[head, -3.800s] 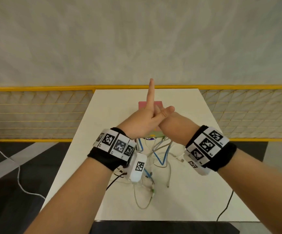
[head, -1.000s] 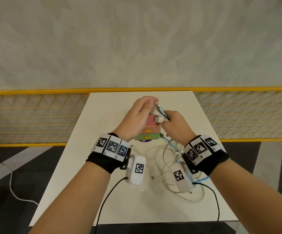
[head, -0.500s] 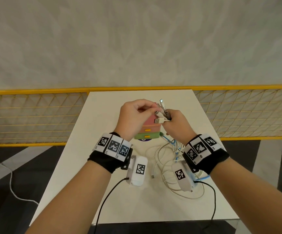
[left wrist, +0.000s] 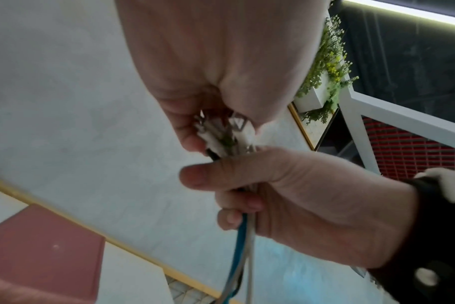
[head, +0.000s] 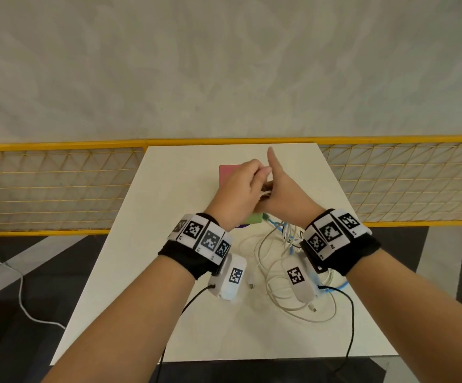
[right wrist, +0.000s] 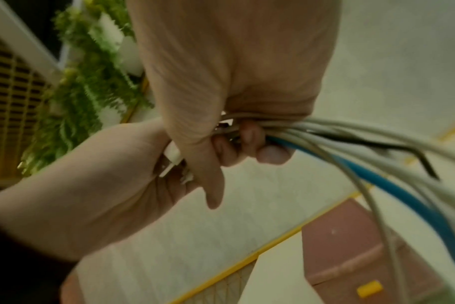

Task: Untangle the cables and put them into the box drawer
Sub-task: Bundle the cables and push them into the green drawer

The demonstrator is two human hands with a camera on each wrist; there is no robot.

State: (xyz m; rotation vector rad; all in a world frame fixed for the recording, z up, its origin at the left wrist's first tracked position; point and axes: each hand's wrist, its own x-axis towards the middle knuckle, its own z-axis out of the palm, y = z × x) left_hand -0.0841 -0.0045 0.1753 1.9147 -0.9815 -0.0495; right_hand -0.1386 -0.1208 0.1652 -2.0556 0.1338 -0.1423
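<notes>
Above box (head: 228,172), frame centre: right hand (head: 285,197) fists cables (right wrist: 351,148); left hand (head: 240,189) pinches plugs (left wrist: 221,135) touching right hand's thumb side. Cables trail toward lower right.

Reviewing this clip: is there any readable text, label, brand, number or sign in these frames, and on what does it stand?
No readable words, brands or numbers in any view.
Left wristband: black-and-white square code markers, patterns only, no letters.
Right wristband: the same kind of markers; tiny marks at their edges are too small to read.
Two white wrist cameras: one code marker each.
Box: no label visible.
</notes>
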